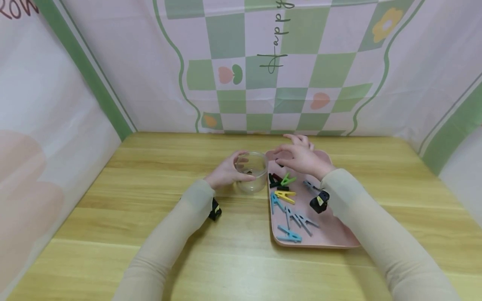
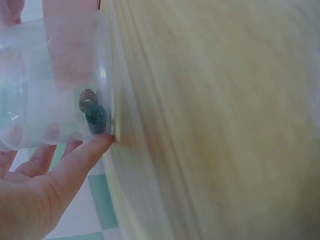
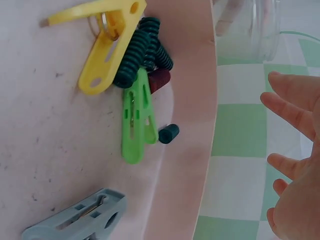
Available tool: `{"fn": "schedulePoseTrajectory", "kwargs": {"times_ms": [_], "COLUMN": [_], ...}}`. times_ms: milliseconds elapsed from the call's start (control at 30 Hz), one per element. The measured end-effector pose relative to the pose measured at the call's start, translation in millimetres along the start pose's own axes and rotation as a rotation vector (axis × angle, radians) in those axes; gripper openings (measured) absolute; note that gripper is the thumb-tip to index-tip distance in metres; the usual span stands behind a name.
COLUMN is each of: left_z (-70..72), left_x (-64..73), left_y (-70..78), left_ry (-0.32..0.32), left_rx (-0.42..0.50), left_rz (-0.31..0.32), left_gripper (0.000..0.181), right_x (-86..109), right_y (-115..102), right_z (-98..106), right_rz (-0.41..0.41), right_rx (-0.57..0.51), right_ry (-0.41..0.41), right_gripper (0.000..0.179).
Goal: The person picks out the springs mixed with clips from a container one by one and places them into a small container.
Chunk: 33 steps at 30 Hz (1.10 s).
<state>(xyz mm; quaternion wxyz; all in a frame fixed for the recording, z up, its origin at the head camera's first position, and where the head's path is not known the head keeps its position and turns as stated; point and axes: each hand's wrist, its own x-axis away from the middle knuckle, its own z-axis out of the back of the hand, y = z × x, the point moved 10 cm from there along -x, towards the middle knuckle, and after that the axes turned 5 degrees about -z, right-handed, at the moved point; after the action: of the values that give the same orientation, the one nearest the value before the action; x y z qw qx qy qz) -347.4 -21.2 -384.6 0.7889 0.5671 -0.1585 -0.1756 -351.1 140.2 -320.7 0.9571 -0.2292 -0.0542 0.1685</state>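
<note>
My left hand (image 1: 227, 171) grips a clear plastic jar (image 1: 253, 184) round its side, thumb in front and fingers behind. Two small dark ribbed pieces (image 2: 95, 119) lie at the bottom of the jar in the left wrist view. Over the far end of a pink tray (image 1: 316, 240) is my right hand (image 1: 301, 159), fingers spread and holding nothing. Beneath it in the tray are dark green ribbed cylinders (image 3: 135, 57), a dark red piece (image 3: 160, 80), a short dark green cylinder (image 3: 169, 133), a light green clothespin (image 3: 132, 125) and a yellow clothespin (image 3: 97, 65).
Several blue and grey-blue clothespins (image 1: 289, 234) lie in the nearer part of the tray; another grey-blue clothespin (image 3: 75, 217) lies near the right wrist. The tray stands right beside the jar on a wooden table (image 1: 233, 259). A printed cloth (image 1: 260, 100) hangs behind the table.
</note>
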Motion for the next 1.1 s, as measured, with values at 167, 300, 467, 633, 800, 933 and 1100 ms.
{"fn": "schedulePoseTrajectory", "kwargs": {"times_ms": [167, 300, 467, 633, 800, 933, 1100], "left_z": [-0.2, -0.5, 0.0, -0.1, -0.4, -0.4, 0.0], "left_x": [0.1, -0.2, -0.1, 1.5, 2.2, 2.4, 3.2], "left_y": [0.2, -0.2, -1.0, 0.9, 1.2, 1.0, 1.7], "left_ry": [-0.001, -0.002, 0.001, 0.001, 0.002, 0.001, 0.003], "left_rx": [0.001, 0.014, 0.012, 0.007, 0.003, 0.006, 0.002], "left_rz": [0.004, 0.007, 0.011, 0.004, 0.002, 0.003, 0.0], "left_gripper": [0.089, 0.089, 0.089, 0.088, 0.088, 0.088, 0.088], "right_x": [-0.2, 0.2, -0.6, -2.0, -2.0, -2.8, -4.5], "right_y": [4, 5, 6, 9, 13, 15, 20], "right_z": [-2, -3, -5, -9, -10, -10, -10], "right_rz": [-0.005, 0.0, -0.003, -0.023, -0.03, -0.035, -0.041], "right_rx": [0.008, 0.0, -0.015, -0.014, -0.008, 0.004, 0.016], "right_ry": [0.003, 0.002, -0.011, -0.029, -0.033, -0.03, -0.027], "right_gripper": [0.03, 0.029, 0.029, 0.03, 0.03, 0.03, 0.031]}}
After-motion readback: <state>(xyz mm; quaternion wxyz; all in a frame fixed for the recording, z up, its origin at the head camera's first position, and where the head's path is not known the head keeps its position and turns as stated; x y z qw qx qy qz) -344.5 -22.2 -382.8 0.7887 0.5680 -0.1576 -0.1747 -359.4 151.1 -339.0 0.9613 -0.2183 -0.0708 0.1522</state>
